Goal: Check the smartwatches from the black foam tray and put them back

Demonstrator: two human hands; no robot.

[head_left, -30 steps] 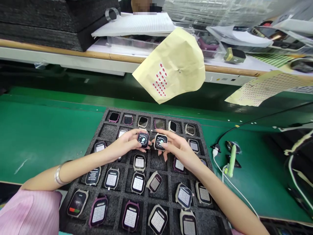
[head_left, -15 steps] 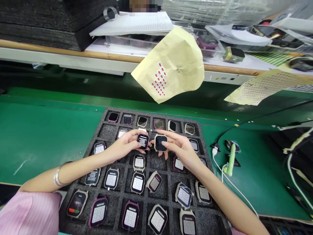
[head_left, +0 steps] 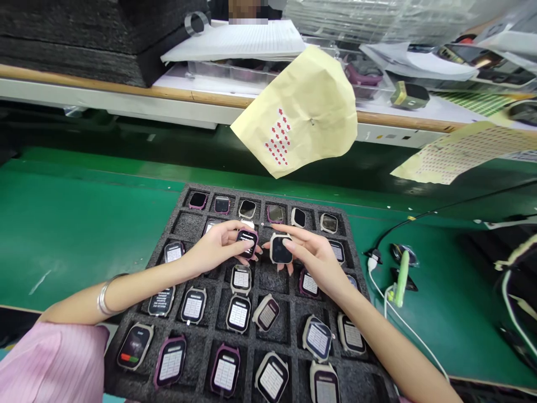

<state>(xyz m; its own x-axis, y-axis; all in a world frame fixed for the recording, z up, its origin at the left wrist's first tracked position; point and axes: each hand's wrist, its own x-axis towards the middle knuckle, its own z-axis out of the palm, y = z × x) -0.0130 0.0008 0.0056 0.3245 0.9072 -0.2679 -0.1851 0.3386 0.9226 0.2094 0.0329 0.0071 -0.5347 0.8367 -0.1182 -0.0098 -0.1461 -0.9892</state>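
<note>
A person works with both hands above a dark foam tray point(head_left: 187, 225) of square compartments, which lies on a green desk point(head_left: 84, 235). The left hand point(head_left: 224, 240) grips a purple-framed watch point(head_left: 248, 237) between thumb and fingers, the thumb lying over its lit screen, where white lines of text show on black. Just to its right, the right hand point(head_left: 312, 249) grips a pale-framed watch point(head_left: 279, 251) in the same way, thumb at the far right corner of a dark screen. The two watches are held side by side, apart from each other, over the middle of the tray.

Many more strapless watches sit in the tray, purple-framed and pale-framed. The six in the far row have dark screens; most of those nearer show white grids. At the near left, a watch with a red and green bar point(head_left: 135, 347) lies in its compartment, and to its right is a purple watch with a grid point(head_left: 170, 361). A tilted pale watch point(head_left: 266, 312) lies nearer than the right hand's watch.

Silver bangles point(head_left: 102, 299) circle the left wrist, below a pink striped sleeve point(head_left: 62, 358). Right of the tray, a white plug point(head_left: 372, 262) joins a black lead, near a light green stick-like object point(head_left: 403, 280). On the far side, a yellow sheet with red arrows point(head_left: 319, 101) hangs from the shelf edge point(head_left: 201, 96).
</note>
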